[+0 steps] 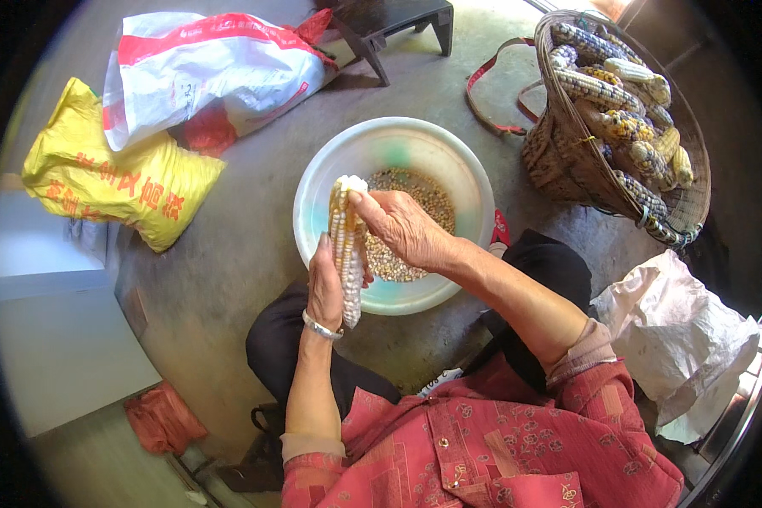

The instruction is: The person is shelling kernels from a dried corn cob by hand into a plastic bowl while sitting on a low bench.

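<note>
An ear of dried corn [345,244], partly stripped with rows of pale kernels left on it, is tilted nearly upright over the near left rim of a pale plastic basin [317,184]. My left hand [324,282], a metal bangle at its wrist, grips the lower part of the cob. My right hand [397,222] is closed at its upper end, the thumb pressing near the tip. Loose corn kernels [413,197] cover part of the basin's bottom. The left fingers behind the cob are mostly hidden.
A woven basket [552,140] of multicoloured corn ears [600,89] leans at the right, its strap on the floor. A white sack [679,343] lies below it. Far left are a yellow sack [120,184] and a white-and-red sack [209,76], beside a dark stool [394,19].
</note>
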A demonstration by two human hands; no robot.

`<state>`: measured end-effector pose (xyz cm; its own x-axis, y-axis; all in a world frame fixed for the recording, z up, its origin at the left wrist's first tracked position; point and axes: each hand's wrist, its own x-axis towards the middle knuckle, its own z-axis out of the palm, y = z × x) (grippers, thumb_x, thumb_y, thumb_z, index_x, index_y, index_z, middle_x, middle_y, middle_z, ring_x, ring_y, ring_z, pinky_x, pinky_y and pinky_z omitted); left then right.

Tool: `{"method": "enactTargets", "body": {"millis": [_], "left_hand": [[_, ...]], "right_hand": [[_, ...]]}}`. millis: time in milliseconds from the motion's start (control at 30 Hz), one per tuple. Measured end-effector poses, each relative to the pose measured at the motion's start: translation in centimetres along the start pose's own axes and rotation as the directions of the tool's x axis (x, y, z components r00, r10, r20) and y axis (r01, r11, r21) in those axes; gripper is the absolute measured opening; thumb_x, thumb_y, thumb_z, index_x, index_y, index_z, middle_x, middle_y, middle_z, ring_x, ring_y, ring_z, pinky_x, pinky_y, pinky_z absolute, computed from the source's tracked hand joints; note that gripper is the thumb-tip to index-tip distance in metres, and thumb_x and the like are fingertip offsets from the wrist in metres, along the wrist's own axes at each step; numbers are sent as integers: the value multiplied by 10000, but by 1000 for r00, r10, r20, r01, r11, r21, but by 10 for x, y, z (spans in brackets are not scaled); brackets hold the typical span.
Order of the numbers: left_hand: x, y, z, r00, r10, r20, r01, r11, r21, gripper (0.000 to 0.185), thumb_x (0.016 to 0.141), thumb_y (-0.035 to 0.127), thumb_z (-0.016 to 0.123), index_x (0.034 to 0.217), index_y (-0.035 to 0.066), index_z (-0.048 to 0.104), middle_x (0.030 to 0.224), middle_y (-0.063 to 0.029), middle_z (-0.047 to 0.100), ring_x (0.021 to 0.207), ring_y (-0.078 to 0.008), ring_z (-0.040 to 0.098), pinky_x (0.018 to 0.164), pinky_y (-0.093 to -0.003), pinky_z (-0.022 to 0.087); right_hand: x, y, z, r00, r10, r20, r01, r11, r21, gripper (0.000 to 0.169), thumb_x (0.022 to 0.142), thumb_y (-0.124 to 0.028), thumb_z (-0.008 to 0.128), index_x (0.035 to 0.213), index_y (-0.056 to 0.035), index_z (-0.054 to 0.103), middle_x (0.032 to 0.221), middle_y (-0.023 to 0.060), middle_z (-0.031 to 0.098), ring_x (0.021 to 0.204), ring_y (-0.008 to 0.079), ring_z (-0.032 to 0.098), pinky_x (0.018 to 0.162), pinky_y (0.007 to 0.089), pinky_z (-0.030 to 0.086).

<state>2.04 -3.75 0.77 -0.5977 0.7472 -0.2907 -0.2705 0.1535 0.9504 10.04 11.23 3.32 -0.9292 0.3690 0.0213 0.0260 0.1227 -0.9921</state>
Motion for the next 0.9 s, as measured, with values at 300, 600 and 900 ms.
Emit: {"method": "enactTargets", "body": {"millis": [300, 600, 900], "left_hand": [[17, 12, -9, 984, 70, -161, -14, 946, 324, 562, 970, 490, 298, 801, 19, 554, 589, -25, 525, 448, -112, 504, 414, -253, 411], [21, 21, -15, 976, 50, -210, 38, 919, 393, 594, 964, 507, 326, 831, -25, 553, 610, -26, 511, 494, -105, 520, 428, -264, 442], [22, 23, -17, 975, 170, -141, -57, 808, 587, 628, 958, 507, 349, 878, -66, 594, 600, -47, 525, 499, -117, 520, 436, -274, 443]], "right_hand": [[8, 19, 2, 998, 50, -39, -46, 996, 76, 440, 942, -349, 420, 833, 71, 494, 668, 138, 508, 581, 204, 484, 537, 341, 399], [7, 17, -11, 969, 190, 155, -240, 862, 446, 377, 907, -340, 494, 950, 26, 576, 726, 76, 574, 523, 68, 417, 471, 218, 368], [8, 22, -8, 939, 314, 138, -343, 845, 410, 430, 833, -344, 486, 640, 34, 552, 543, 28, 455, 446, 82, 370, 397, 266, 296]]}}
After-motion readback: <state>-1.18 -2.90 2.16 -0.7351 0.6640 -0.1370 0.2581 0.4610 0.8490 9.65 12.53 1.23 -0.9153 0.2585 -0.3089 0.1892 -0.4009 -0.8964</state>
